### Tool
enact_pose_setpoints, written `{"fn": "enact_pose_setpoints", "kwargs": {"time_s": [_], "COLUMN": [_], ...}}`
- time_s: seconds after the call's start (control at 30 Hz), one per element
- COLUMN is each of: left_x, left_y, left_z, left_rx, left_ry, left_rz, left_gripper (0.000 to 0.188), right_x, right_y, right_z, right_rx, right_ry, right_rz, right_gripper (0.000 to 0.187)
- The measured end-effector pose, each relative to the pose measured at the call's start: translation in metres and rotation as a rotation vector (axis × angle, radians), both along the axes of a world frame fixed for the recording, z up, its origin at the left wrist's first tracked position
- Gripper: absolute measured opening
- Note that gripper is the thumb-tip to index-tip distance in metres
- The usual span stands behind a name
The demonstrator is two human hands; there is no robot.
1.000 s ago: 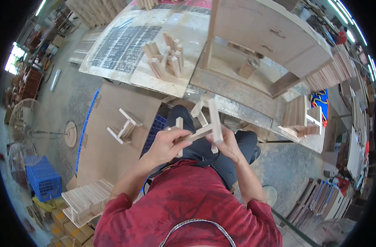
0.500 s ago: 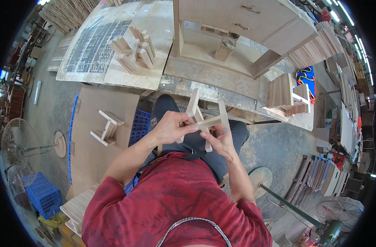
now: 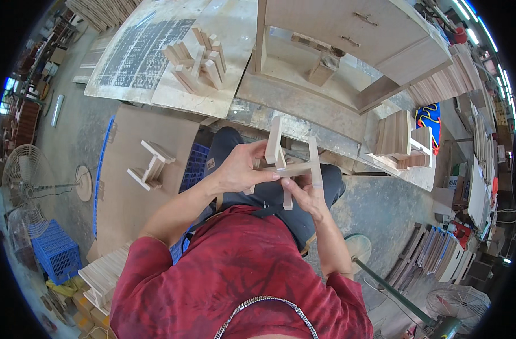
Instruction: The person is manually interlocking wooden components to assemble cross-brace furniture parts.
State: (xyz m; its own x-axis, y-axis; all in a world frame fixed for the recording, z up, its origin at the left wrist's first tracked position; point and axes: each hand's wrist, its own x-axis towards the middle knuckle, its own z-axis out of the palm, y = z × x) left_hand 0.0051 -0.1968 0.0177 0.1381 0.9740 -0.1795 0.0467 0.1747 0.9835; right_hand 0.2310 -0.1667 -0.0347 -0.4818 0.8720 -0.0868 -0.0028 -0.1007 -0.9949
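Small pale wooden slat frame (image 3: 286, 164) held over my lap, mid-assembly.

I grip the frame with both hands: left hand (image 3: 238, 172) closed around its upright piece, right hand (image 3: 303, 195) pinching the cross slat from below, fingers (image 3: 286, 183) shut on wood. I judge I'm seating a joint; next needs square alignment and firm pressure. A finished slat frame (image 3: 150, 169) lies on the brown board counter (image 3: 128, 214) to my left.

A finished wooden frame (image 3: 150, 168) lies on a board, with a blue crate (image 3: 55, 251) and fan (image 3: 22, 172) nearby.
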Motion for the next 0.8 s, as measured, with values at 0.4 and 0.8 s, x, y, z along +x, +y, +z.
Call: {"fn": "enact_pose_setpoints", "kwargs": {"time_s": [0.4,0.8], "left_x": [0.023,0.001], "left_y": [0.004,0.028], "left_z": [0.007,-0.028], "left_rx": [0.432,-0.107], "left_ry": [0.196,-0.138], "left_rz": [-0.014,-0.157], "left_gripper": [0.049,0.036], "right_x": [0.006,-0.003], "right_y": [-0.010,0.037], "right_z": [0.018,0.008], "right_rx": [-0.025,-0.241], "right_ry": [-0.031,-0.089], "right_rz": [-0.227,-0.166], "right_gripper": [0.028,0.023]}}
